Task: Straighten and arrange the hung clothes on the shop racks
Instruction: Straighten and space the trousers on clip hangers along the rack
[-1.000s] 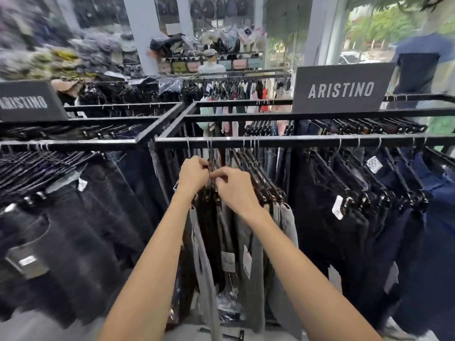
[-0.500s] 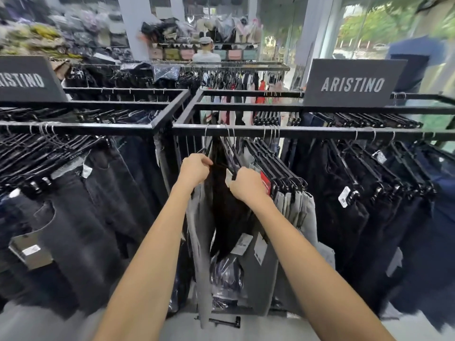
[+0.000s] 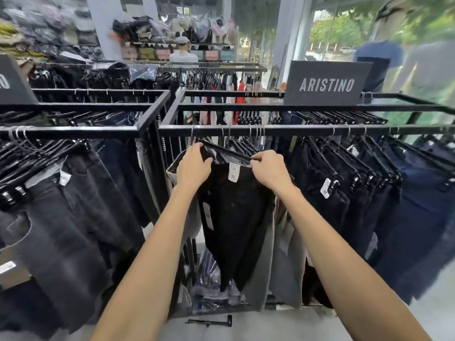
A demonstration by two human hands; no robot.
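The left hand (image 3: 194,166) grips the left end of the waistband of the black trousers (image 3: 234,212), fingers curled over its top; the right hand (image 3: 269,172) pinches the right end at the black hanger (image 3: 229,153); the trousers hang under the front rail (image 3: 307,130) of the rack, in front of grey trousers (image 3: 261,267); dark jeans (image 3: 369,205) hang just beside.

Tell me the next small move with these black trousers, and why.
Probably turn the black trousers edge-on and slide them against the grey trousers. The left hand and right hand grip their top edge at both ends, holding them face-on, while neighbours on the rail hang edge-on.
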